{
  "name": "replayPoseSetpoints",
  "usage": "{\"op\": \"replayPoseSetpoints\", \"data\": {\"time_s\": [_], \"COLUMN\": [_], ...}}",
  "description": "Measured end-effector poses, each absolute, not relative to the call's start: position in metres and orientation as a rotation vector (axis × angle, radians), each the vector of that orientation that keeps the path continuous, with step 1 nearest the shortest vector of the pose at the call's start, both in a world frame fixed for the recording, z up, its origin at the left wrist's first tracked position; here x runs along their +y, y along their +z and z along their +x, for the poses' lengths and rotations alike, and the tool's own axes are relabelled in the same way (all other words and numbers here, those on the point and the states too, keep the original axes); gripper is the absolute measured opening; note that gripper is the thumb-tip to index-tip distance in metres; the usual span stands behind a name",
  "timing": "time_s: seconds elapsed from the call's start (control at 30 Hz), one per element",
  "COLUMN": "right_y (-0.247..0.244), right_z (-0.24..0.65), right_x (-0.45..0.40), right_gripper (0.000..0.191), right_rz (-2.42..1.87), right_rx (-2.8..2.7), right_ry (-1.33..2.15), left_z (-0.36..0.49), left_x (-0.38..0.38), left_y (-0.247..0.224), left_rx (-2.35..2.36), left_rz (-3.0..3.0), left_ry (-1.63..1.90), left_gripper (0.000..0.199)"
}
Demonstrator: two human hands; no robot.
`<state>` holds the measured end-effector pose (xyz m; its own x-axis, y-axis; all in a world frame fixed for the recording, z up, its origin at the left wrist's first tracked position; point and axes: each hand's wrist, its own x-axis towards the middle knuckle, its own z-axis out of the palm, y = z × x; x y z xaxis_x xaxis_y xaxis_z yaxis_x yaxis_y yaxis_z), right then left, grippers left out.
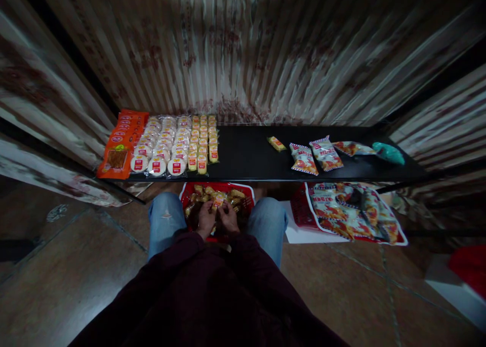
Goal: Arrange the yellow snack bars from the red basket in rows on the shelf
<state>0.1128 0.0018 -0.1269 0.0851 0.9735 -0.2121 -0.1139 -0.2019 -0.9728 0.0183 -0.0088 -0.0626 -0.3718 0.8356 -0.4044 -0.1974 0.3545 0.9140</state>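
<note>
Between my knees stands a red basket (248, 191) with several small yellow wrapped snacks (237, 194) in it. Over the basket, my left hand (207, 219) and my right hand (228, 218) pinch one packaged snack (218, 201) with a red and orange label, one hand on each side. On the black shelf (243, 155) ahead, similar yellow snack packs (202, 162) stand in rows. Beside them are rows of round white wrapped cakes (176, 165). A single yellow pack (277, 143) lies apart, right of the rows.
Orange bags (120, 144) lie at the shelf's left end. To the right are chip-like bags (325, 154) and a green packet (389, 153). A second red basket (304, 208), full of similar bags, stands at lower right. A patterned curtain (235, 48) hangs behind.
</note>
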Motion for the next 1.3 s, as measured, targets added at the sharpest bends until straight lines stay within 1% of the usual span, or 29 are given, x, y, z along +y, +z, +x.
{"op": "replayPoseSetpoints", "data": {"time_s": [0.07, 0.23, 0.33, 0.47, 0.6, 0.77, 1.0, 1.13, 1.3], "right_y": [-0.120, -0.103, -0.091, -0.073, -0.054, -0.035, -0.016, -0.011, -0.011], "right_z": [0.112, 0.113, 0.114, 0.114, 0.114, 0.115, 0.115, 0.114, 0.112], "right_x": [0.001, -0.001, -0.001, 0.003, 0.015, 0.042, 0.085, 0.105, 0.124], "right_gripper": [0.051, 0.042, 0.044, 0.047, 0.046, 0.043, 0.042, 0.042, 0.040], "right_rz": [-1.346, -1.359, -1.368, -1.391, -1.389, -1.352, -1.360, -1.377, -1.439], "right_rx": [-0.924, -1.029, -1.049, -1.081, -1.204, -1.366, -1.469, -1.545, -1.634], "right_ry": [1.326, 1.226, 1.173, 1.104, 0.978, 0.780, 0.726, 0.709, 0.654], "left_z": [0.019, 0.018, 0.019, 0.021, 0.023, 0.022, 0.020, 0.019, 0.019], "left_x": [-0.008, -0.007, -0.007, -0.006, 0.004, 0.025, 0.048, 0.061, 0.070], "left_y": [-0.061, -0.048, -0.037, -0.028, -0.023, -0.007, 0.018, 0.019, 0.015], "left_rx": [1.619, 1.696, 1.734, 1.682, 1.631, 1.756, 1.884, 1.874, 1.826], "left_rz": [0.619, 0.831, 0.946, 1.015, 1.028, 1.291, 1.528, 1.523, 1.509], "left_ry": [1.220, 1.179, 1.150, 1.288, 1.469, 1.397, 1.334, 1.312, 1.290], "left_gripper": [0.024, 0.023, 0.023, 0.023, 0.022, 0.019, 0.033, 0.040, 0.043]}}
